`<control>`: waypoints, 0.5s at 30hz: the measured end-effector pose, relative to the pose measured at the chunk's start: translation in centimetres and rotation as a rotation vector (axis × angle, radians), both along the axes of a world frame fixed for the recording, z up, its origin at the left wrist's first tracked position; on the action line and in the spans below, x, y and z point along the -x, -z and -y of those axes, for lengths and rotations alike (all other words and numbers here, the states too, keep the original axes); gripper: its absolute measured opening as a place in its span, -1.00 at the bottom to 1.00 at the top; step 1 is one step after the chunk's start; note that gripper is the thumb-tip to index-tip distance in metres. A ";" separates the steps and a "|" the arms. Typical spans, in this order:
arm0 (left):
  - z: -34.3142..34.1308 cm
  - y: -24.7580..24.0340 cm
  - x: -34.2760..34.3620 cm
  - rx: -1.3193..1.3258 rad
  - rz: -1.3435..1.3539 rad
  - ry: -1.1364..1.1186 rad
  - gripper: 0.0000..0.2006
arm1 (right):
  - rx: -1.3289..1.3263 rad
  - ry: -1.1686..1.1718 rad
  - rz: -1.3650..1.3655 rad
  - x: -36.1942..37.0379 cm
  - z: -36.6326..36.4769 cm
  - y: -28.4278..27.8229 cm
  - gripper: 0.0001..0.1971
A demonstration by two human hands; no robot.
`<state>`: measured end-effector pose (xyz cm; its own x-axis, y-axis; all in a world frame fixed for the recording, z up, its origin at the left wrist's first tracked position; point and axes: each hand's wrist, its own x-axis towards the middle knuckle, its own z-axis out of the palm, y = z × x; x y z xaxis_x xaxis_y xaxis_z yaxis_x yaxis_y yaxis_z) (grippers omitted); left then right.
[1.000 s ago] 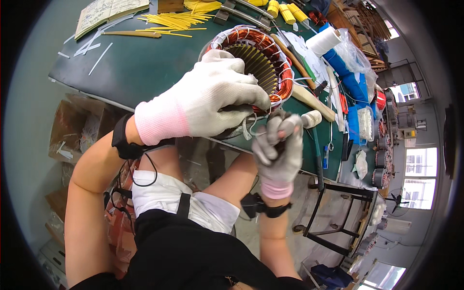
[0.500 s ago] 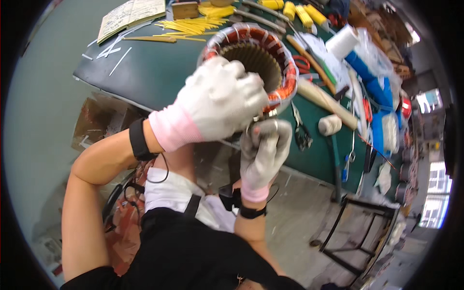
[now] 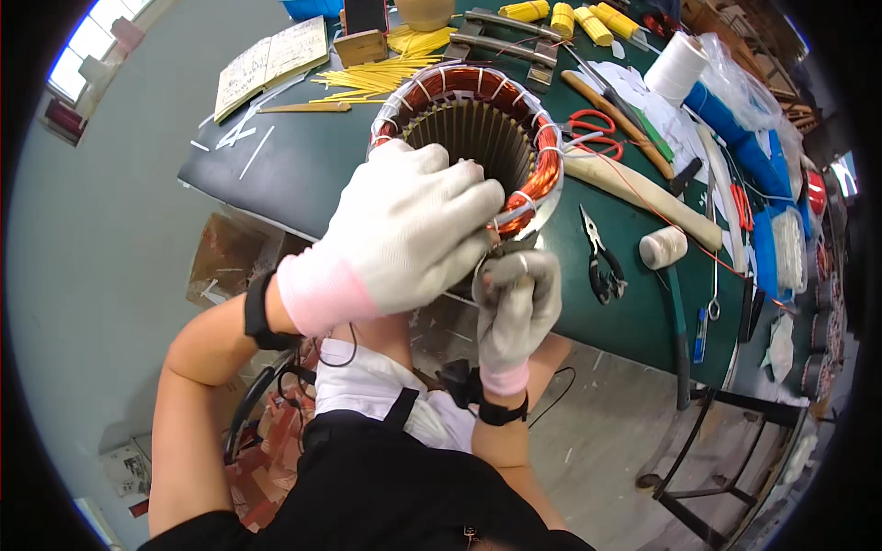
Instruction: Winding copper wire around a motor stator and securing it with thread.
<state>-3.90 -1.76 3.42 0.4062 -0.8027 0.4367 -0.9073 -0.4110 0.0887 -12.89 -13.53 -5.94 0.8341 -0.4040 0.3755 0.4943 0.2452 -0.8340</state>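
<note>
Fig. — Stator winding at the near edge of the worktop (image 3: pixel 303 174), seen from my head cam.

(a) Stator (image 3: pixel 473 129): steel ring w/ copper coils, white lacing tied round the coil heads. It stands on end on the green worktop, bore facing up; its axis runs roughly vertical, tipped a little toward me. Its near rim sits right at the worktop's front edge.

(b) My left hand (image 3: pixel 409 234), white knit glove w/ pink cuff: draped over the near-left rim, fingers curled down onto the coil head, palm covering it. Closed loosely on the winding; what exactly lies under the fingertips is hidden by the glove.

(c) My right hand (image 3: pixel 516 303), greyer glove: below and just right of the left, at the stator's near-right rim, fingers pinched shut on what looks like thin white lacing cord (image 3: pixel 510 207) that leads up to the coil. Cord end inside the pinch can't be made out.

Key relation: the stator lies straight ahead and above both hands; the tie point sits between them, on the near rim. Left hand is on the coil, right is just off it, so the right is the free one and the cord runs up-and-away from it along the rim.

(d) Nearby, right of the stator: pliers (image 3: pixel 602 262), red-handled scissors (image 3: pixel 593 129), small cord spool (image 3: pixel 663 246), wooden stick (image 3: pixel 643 197). Behind: yellow insulation strips (image 3: pixel 377 78).
</note>
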 end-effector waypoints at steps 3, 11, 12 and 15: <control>0.3 -1.4 -1.2 -0.006 -0.297 0.018 -0.76 | -0.097 0.003 -0.053 -0.4 -0.1 -0.3 -0.83; 1.6 -2.9 -2.5 -0.103 -0.584 0.054 -0.78 | -0.370 -0.059 -0.033 0.3 4.5 -2.4 -0.89; 1.7 -2.9 -2.5 -0.114 -0.586 0.030 -0.77 | -0.105 0.248 -0.047 -0.5 4.9 -1.7 -0.89; 1.8 -3.0 -2.1 -0.135 -0.617 0.011 -0.75 | 0.340 0.764 -0.106 -2.6 5.9 0.3 -0.79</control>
